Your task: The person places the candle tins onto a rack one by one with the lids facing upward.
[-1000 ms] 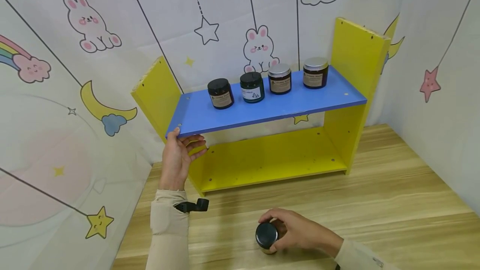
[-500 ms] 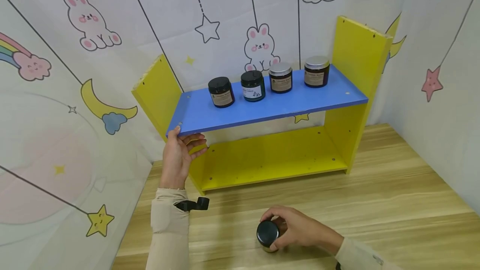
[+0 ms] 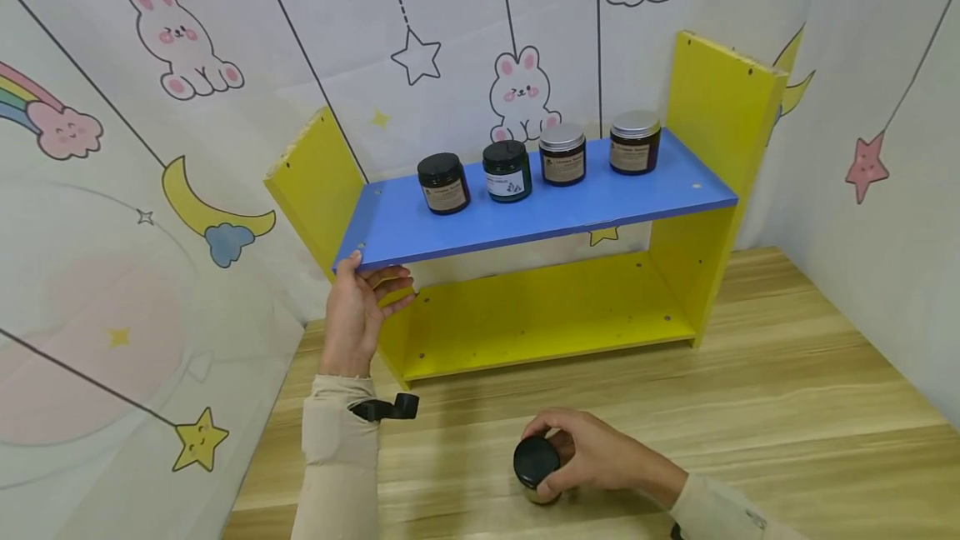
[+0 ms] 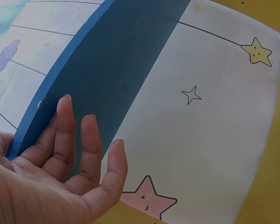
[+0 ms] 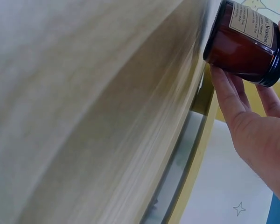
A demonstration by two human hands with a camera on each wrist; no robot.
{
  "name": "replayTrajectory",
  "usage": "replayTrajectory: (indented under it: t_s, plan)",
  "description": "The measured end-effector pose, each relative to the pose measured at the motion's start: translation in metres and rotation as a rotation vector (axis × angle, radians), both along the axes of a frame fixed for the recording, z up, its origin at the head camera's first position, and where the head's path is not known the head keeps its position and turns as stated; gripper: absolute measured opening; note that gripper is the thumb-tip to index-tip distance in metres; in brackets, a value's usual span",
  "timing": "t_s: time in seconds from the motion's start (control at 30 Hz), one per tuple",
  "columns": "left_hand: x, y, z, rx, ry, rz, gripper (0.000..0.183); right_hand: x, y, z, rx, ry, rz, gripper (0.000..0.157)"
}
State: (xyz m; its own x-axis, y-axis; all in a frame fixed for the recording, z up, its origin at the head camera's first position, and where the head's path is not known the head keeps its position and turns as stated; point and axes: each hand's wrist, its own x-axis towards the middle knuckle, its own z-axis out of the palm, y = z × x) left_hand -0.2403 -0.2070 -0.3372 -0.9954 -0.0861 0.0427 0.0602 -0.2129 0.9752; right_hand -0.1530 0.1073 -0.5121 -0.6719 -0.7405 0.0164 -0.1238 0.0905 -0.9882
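Observation:
My left hand [image 3: 351,315] holds the left front corner of the blue shelf board [image 3: 480,227], thumb at its top edge and fingers underneath. In the left wrist view, three fingers [image 4: 89,149] stand up loosely beside the board's underside. My right hand [image 3: 596,452] grips a candle jar [image 3: 536,462] with a black lid, low over the wooden table in front of the shelf. The right wrist view shows this jar [image 5: 242,42] as dark amber glass with a printed cream label, thumb and fingers around it.
Along the blue board stand a black-lidded amber jar [image 3: 444,184], a green jar [image 3: 507,172] and two silver-lidded jars [image 3: 562,155]. Yellow side panels [image 3: 716,98] rise at both ends. Below lies a yellow bottom shelf [image 3: 540,315] on the wooden table [image 3: 787,407], with patterned walls behind.
The jar in my right hand has shifted very slightly, with a little more of its side showing below the lid. My left hand stays at the board's corner.

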Motion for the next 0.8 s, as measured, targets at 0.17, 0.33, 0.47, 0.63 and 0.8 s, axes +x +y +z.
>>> replayTrajectory:
  t_s: [0.17,0.33,0.47,0.63,0.8]
  plan:
    - [-0.001,0.000,0.000,0.008,-0.002,-0.003,0.054,-0.001,0.000,0.001,0.009,0.002,-0.006,0.047]
    - [0.000,-0.001,-0.001,0.015,0.002,-0.008,0.053,-0.003,0.001,0.003,0.038,0.026,-0.021,0.047]
    - [0.000,-0.001,-0.001,0.014,0.004,-0.009,0.053,-0.004,0.002,0.005,0.048,0.027,-0.030,0.048]
    - [0.000,-0.001,-0.001,0.009,0.001,-0.007,0.053,-0.007,0.004,0.009,0.038,0.014,-0.052,0.052]
    - [0.000,-0.001,-0.001,0.009,-0.002,-0.005,0.053,-0.009,0.004,0.014,0.032,0.005,-0.083,0.058]
